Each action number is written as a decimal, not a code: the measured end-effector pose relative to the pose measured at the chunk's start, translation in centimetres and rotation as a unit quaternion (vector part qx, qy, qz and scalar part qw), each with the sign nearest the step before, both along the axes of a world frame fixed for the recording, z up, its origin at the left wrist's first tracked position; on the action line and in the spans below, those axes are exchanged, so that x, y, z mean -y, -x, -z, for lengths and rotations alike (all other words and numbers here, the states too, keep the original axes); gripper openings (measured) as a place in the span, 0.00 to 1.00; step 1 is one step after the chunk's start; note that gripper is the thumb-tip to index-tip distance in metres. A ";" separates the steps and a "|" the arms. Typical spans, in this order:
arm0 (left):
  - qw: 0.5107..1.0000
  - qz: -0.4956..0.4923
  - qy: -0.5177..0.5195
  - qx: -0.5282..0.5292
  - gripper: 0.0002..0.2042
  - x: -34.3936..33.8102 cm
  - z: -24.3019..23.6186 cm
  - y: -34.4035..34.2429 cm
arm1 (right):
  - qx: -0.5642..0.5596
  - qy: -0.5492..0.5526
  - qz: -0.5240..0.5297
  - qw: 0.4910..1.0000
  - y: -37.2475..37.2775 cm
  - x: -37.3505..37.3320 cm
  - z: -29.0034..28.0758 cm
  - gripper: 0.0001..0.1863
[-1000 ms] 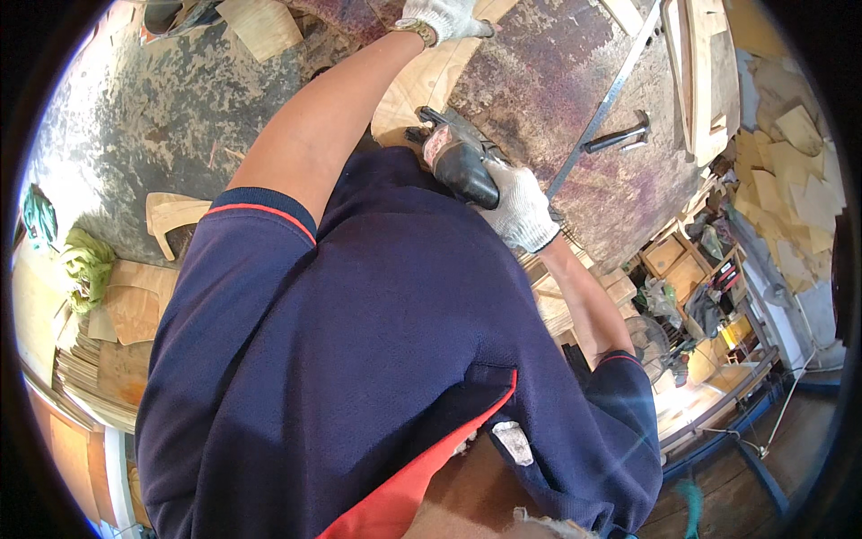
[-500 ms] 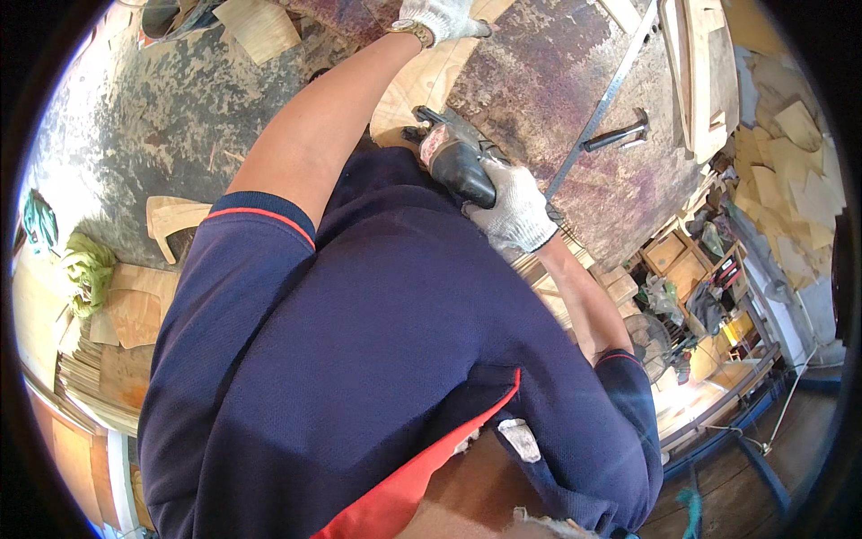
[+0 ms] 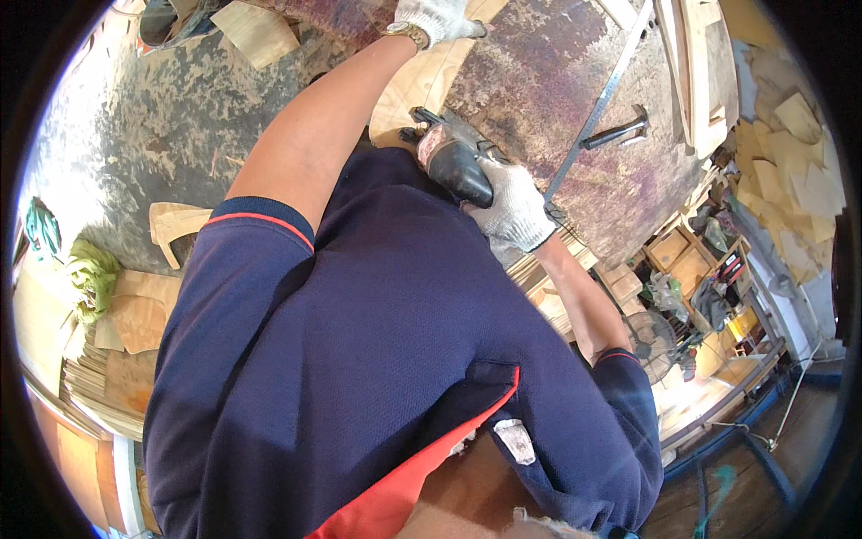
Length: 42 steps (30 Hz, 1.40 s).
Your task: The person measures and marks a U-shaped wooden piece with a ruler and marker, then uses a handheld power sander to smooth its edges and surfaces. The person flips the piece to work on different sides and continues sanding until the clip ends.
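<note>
My left hand, in a white knitted glove with a watch at the wrist, lies on a pale plywood piece at the top edge. Its thumb stretches out to the right; the other fingers are partly cut off by the frame. My right hand, gloved alike, wraps round the dark rounded body of a jigsaw. The tool's metal front end rests at the near part of the plywood, close to my torso. Its blade cannot be made out.
On the worn, stained worktable, a long metal ruler and a hammer lie to the right. Wooden strips are beyond them. A curved wood offcut sits left, above a green cloth. A fan stands lower right.
Both hands and the jigsaw keep almost the same place. The surroundings at the left and lower right have shifted slightly in view.
</note>
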<state>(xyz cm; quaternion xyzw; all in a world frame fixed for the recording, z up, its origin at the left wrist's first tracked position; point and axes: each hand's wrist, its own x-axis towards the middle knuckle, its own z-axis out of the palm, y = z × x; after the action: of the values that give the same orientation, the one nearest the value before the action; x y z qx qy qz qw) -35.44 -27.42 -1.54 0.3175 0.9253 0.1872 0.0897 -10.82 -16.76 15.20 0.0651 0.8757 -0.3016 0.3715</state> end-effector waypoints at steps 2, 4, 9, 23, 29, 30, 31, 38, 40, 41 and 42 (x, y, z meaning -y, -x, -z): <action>1.000 0.005 -0.007 0.004 0.48 0.0 0.3 -0.1 | 0.009 -0.001 -0.001 1.000 0.0 -0.1 -0.1 0.25; 1.000 0.012 -0.018 0.011 0.48 0.1 0.6 0.1 | 0.021 -0.009 -0.010 1.000 0.0 -0.3 -0.3 0.25; 0.999 0.007 -0.012 -0.037 0.49 0.2 0.9 0.2 | 0.010 -0.008 0.021 1.000 -0.7 -0.3 -0.6 0.28; 1.000 0.003 0.000 -0.031 0.50 -0.2 1.1 0.1 | 0.028 -0.018 0.089 0.996 -2.2 1.1 0.6 0.33; 0.999 -0.004 0.007 -0.031 0.51 -0.3 1.3 -0.1 | -0.014 -0.020 0.108 0.994 -3.4 1.5 1.8 0.34; 0.999 -0.003 0.009 -0.032 0.51 -0.3 1.2 -0.1 | -0.017 -0.022 0.109 0.994 -3.7 1.5 2.0 0.35; 0.999 -0.002 0.010 -0.033 0.52 -0.3 1.2 -0.1 | -0.021 -0.024 0.109 0.994 -4.0 1.6 2.2 0.35; 1.000 -0.003 0.016 -0.025 0.52 -0.3 1.0 0.0 | -0.060 -0.014 0.115 0.991 -4.7 1.7 3.0 0.35; 1.000 -0.003 0.022 -0.020 0.52 -0.3 0.9 0.0 | -0.082 -0.013 0.107 0.991 -4.6 1.9 3.0 0.34; 1.000 -0.002 0.021 -0.022 0.52 -0.3 0.9 -0.1 | -0.075 -0.005 0.124 0.989 -4.6 2.0 2.9 0.33; 0.999 -0.002 0.019 -0.026 0.52 -0.2 0.8 -0.1 | -0.068 0.003 0.141 0.988 -4.5 2.1 2.8 0.32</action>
<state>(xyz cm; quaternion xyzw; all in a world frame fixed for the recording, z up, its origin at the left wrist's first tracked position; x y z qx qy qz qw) -35.33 -27.18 -2.37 0.3189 0.9311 0.1619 0.0714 -6.32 -18.90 12.39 0.1662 0.8798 -0.3577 0.2652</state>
